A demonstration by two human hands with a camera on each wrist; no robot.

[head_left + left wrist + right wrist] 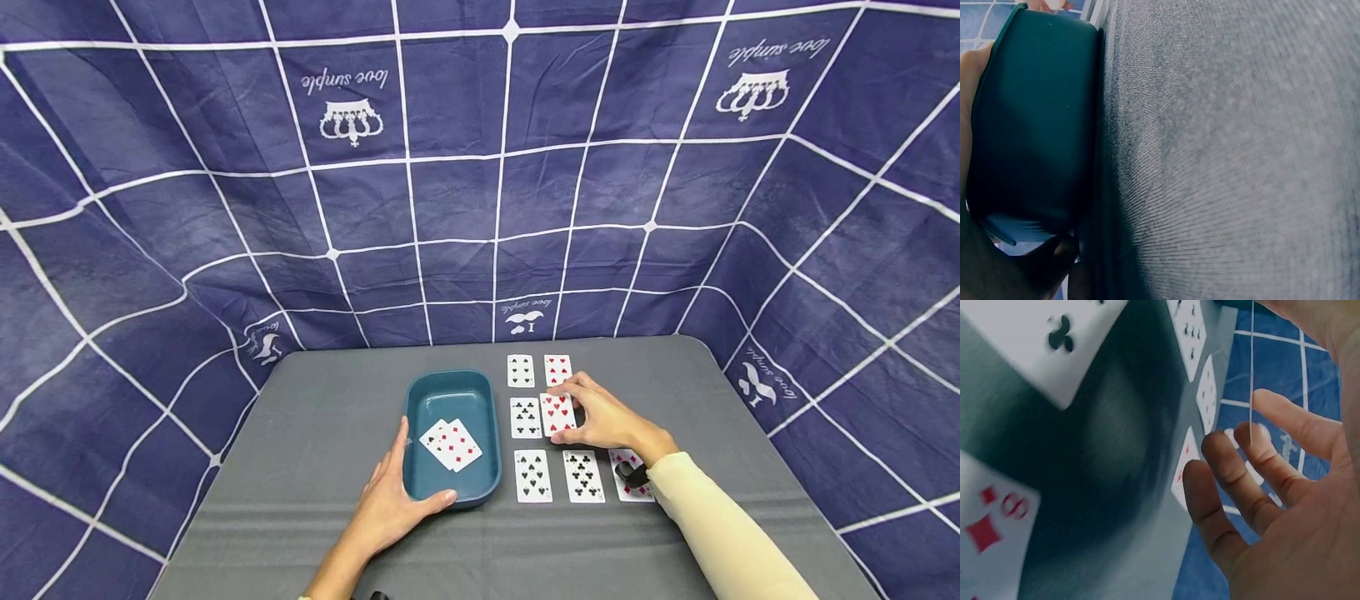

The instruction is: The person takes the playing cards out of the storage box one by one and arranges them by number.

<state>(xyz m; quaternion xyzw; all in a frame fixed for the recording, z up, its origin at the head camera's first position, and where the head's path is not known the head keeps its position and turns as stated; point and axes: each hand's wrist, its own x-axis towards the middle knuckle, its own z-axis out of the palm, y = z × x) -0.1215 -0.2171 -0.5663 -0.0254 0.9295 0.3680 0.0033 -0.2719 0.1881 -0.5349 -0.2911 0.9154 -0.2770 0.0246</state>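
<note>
My right hand (pixel 596 415) pinches a hearts playing card (pixel 557 408) by its far and near edges, face up. It shows edge-on in the right wrist view, raised over the grey cloth. Beside it lies a clubs card (pixel 526 418). My left hand (pixel 392 492) holds the near left corner of a dark teal tray (pixel 491 417), thumb along the near rim and fingers on the left wall. Within the tray, a diamonds card (pixel 460 447) overlaps a black-suited card (pixel 431 438). The left wrist view shows the tray's outer wall (pixel 1035 119) close up.
Behind lie a spades card (pixel 521 371) and another hearts card (pixel 557 367). In the near row are a spades card (pixel 533 477), a clubs card (pixel 584 477) and an eight of diamonds (pixel 988 531), partly under my right wrist. Blue checked cloth walls (pixel 457 196) surround the table.
</note>
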